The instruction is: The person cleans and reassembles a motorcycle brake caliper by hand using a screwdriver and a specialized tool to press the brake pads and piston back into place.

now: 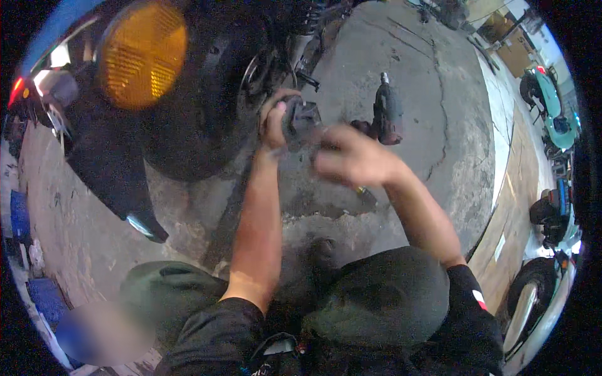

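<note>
My left hand [274, 124] is closed around a dark blocky metal part [303, 118], beside the rear wheel of a motorbike. My right hand [356, 158] is just to the right of that part, blurred by motion. Whether its fingers hold anything does not show. Beyond my right hand, a dark power wrench [388, 113] lies on the concrete floor, its shiny socket end pointing away from me. A small yellow-and-dark object [364, 192] lies on the floor below my right hand, partly hidden by it.
The motorbike's black tyre [188, 138], mudguard [116, 172] and round orange reflector [144, 53] fill the upper left. Flat boards [501, 207] cover the floor at the right. Along the right edge stand a pale green scooter [555, 109] and another wheel [533, 291].
</note>
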Motion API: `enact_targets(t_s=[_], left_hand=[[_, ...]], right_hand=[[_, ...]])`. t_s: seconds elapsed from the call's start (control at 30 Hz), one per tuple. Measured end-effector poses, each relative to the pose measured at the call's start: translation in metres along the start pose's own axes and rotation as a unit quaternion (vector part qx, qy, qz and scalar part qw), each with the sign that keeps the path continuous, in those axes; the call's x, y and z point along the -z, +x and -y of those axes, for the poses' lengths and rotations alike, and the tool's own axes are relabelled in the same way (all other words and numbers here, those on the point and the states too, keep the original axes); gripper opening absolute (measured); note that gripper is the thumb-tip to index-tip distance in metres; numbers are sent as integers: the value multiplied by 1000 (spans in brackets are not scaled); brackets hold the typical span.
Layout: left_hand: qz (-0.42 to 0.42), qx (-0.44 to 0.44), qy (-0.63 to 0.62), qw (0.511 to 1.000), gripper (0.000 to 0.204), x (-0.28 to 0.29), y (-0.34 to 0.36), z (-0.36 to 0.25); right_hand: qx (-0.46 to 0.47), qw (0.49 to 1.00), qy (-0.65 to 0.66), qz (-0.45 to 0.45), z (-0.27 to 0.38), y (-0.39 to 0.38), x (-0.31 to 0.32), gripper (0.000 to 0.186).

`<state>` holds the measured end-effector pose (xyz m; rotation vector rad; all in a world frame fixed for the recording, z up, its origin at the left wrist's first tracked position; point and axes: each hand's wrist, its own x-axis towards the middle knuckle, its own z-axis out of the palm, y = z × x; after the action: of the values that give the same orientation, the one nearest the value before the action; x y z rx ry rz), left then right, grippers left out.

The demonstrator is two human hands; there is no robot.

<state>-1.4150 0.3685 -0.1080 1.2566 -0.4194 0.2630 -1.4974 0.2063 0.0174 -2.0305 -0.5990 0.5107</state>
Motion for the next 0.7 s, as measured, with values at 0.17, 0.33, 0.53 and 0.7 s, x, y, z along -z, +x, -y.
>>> enact_targets(t_s=[0.17,0.33,0.53,0.7], left_hand=[[38,-79,74,993,42,-12,7,-5],[18,6,-25,999,43,1,-2,5],[35,-50,41,997,46,-8,7,-1],[3,24,-42,999,46,-5,-1,-1]], right_hand=[[-301,950,57,-65,-62,-29,33,27],[7,999,5,-50,-35,5,11,25],[-239,966,-66,-75,-88,-31,27,31],[121,986,-113,-13,-38,1,-4,28]])
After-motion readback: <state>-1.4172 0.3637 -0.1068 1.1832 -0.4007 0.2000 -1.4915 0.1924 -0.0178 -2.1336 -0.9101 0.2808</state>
